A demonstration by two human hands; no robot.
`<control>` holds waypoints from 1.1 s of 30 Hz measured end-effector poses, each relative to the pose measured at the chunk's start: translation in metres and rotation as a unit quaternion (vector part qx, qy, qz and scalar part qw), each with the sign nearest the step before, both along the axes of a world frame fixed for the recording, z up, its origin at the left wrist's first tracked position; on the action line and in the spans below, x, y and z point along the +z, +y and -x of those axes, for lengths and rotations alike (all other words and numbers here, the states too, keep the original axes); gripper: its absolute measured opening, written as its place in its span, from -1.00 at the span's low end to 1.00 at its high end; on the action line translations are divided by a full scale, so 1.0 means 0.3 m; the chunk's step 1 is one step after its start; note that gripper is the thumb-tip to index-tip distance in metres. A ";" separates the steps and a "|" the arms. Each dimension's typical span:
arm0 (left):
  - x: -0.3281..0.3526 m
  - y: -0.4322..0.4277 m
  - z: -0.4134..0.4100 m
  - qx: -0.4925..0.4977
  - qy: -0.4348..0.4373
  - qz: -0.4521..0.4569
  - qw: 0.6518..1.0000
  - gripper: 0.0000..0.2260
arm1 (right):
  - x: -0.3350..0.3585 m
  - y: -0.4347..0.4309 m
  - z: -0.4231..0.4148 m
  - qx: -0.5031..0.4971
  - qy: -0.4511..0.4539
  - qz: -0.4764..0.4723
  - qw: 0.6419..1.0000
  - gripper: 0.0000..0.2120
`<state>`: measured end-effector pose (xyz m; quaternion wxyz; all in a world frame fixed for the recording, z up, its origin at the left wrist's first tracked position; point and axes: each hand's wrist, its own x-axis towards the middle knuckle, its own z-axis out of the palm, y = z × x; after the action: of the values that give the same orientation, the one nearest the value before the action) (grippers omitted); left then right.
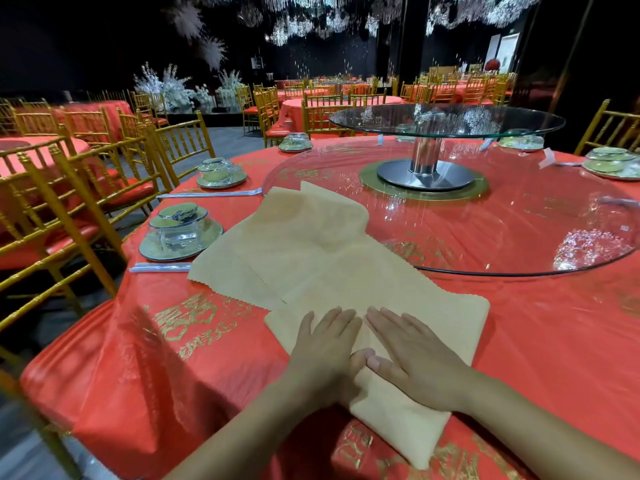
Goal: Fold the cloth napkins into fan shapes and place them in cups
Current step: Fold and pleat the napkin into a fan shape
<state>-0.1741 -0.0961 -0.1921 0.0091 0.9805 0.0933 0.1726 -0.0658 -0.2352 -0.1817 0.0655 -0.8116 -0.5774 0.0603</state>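
A folded beige napkin [450,320] is laid on the red-covered desk [554,341], close to its near edge. The left hand [325,344] is pressed flat on the napkin's left part, with the fingers [341,320] straight, held together and gripping nothing. The right hand [415,355] is set just beside it on the same napkin, its fingers likewise stretched out and flat, holding nothing. The two thumbs are seen touching between the hands.

Beyond the hands a second napkin [304,244] is spread open. Its near edge is overlapped by the folded one, and its far corner is rested on the rim of the lower glass turntable [519,216]. A smaller raised glass disc [446,121] is carried on a metal post above it.

To the left of the open napkin a glass cup [176,237] is stacked with dishes in a place setting, with wrapped chopsticks [161,267] just beside it. Gold chairs [86,188] are ranged around the desk.
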 end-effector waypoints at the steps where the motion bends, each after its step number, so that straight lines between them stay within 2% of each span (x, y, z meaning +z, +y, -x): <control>1: -0.005 0.000 0.004 -0.004 0.006 0.007 1.000 -0.54 | 0.003 -0.002 -0.003 0.004 0.011 -0.007 1.000 -0.06; 3: 0.000 -0.005 0.005 -0.006 0.032 0.026 0.999 -0.44 | 0.022 -0.010 -0.015 0.005 0.105 -0.043 0.994 -0.21; 5: 0.017 -0.013 0.006 -0.001 0.079 0.060 0.995 -0.21 | 0.045 -0.027 -0.040 -0.028 0.254 -0.125 0.959 -0.45; 6: 0.026 -0.014 0.009 0.009 0.127 0.089 0.988 -0.13 | 0.048 -0.041 -0.058 -0.043 0.279 -0.167 0.945 -0.60; 8: 0.042 -0.015 0.010 0.009 0.181 0.103 0.978 -0.08 | 0.048 -0.069 -0.097 -0.059 0.202 -0.209 0.955 -0.74; 9: 0.049 -0.017 0.011 0.001 0.192 0.099 0.976 -0.10 | 0.041 -0.080 -0.112 -0.051 0.155 -0.208 0.965 -0.68; 12: 0.068 -0.020 0.000 -0.008 0.207 0.077 0.975 -0.13 | 0.018 -0.088 -0.124 0.008 0.040 -0.107 0.993 -0.13; 14: 0.080 -0.032 -0.020 -0.009 0.198 0.063 0.978 -0.12 | 0.004 -0.087 -0.130 0.016 0.003 -0.056 0.998 -0.02; 16: 0.086 -0.058 -0.037 -0.027 0.188 0.063 0.980 -0.08 | 0.005 -0.085 -0.132 0.016 0.006 -0.046 0.999 0.01; 19: 0.070 -0.081 -0.043 -0.054 0.204 0.073 0.975 0.08 | 0.008 -0.082 -0.144 0.014 0.022 -0.053 0.998 0.02; 23: 0.057 -0.075 -0.040 -0.057 0.210 0.078 0.973 0.14 | 0.012 -0.086 -0.148 0.006 0.067 -0.044 0.997 -0.02; 25: 0.063 -0.077 -0.039 -0.058 0.216 0.073 0.972 0.14 | 0.020 -0.092 -0.165 -0.002 0.091 -0.045 0.995 -0.03; 28: 0.071 -0.082 -0.038 -0.056 0.223 0.074 0.970 0.11 | 0.041 -0.114 -0.222 -0.032 0.079 -0.038 0.996 0.04; 33: 0.069 -0.081 -0.041 -0.052 0.220 0.076 0.971 0.06 | 0.075 -0.144 -0.286 -0.027 0.054 0.034 0.998 0.06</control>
<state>-0.1619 -0.1204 -0.1714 0.0719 0.9943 0.0547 -0.0558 0.0200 -0.2785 -0.1591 0.0701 -0.8244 -0.5483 0.1220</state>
